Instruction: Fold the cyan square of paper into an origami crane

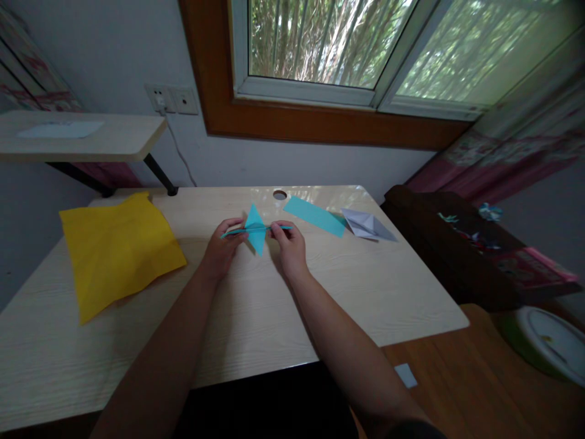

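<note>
Above the desk, a turquoise folded paper [256, 230] is held between my two hands. It has pointed flaps toward the window and toward me, and narrow points out to either side. My left hand [223, 250] pinches its left point between thumb and fingers. On the other side my right hand [289, 245] grips the right point, whose tip shows past the fingers. A flat turquoise paper strip [315, 216] lies just beyond my right hand. Beside the strip's right end rests a pale grey folded paper boat [367, 224].
A creased yellow sheet [121, 250] covers part of the desk [274, 329] at left. Over the desk's back left corner stands a raised shelf [132, 137]. A cable hole [280, 195] is near the back edge. A green-and-white bin [553, 341] stands at lower right.
</note>
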